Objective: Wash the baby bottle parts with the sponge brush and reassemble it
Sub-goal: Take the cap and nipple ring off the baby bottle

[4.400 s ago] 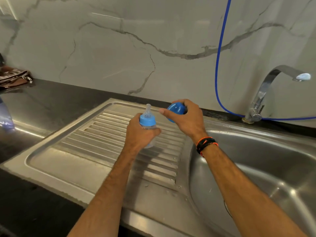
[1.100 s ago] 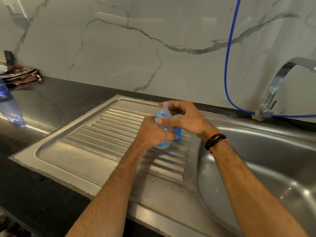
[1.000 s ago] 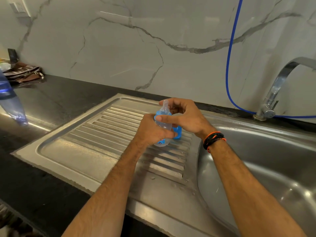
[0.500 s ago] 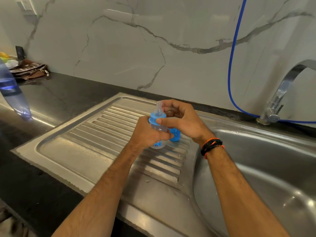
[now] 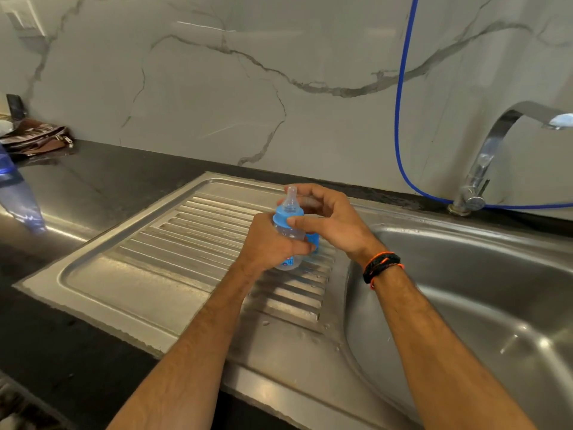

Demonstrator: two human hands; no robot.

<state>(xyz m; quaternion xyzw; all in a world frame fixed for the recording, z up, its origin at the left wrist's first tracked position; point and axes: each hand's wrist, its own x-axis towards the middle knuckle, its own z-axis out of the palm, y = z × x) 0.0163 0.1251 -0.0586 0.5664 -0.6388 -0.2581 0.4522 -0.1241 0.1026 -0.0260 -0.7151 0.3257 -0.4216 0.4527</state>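
Note:
A small clear baby bottle with a blue collar ring and a clear teat is held upright above the ribbed drainboard. My left hand grips the bottle's body from the left. My right hand has its thumb and fingers curled round the blue collar ring. A blue cap shows just behind the bottle, under my right palm, mostly hidden. No sponge brush is in view.
The steel sink basin lies to the right, with a chrome tap and a blue hose along the marble wall. A brown pouch sits on the black counter far left. A bluish translucent thing stands at the left edge.
4.4 s ago my right hand held the blue cap in the air; since then it has moved to the collar ring. In the last second both hands stay on the bottle with little movement.

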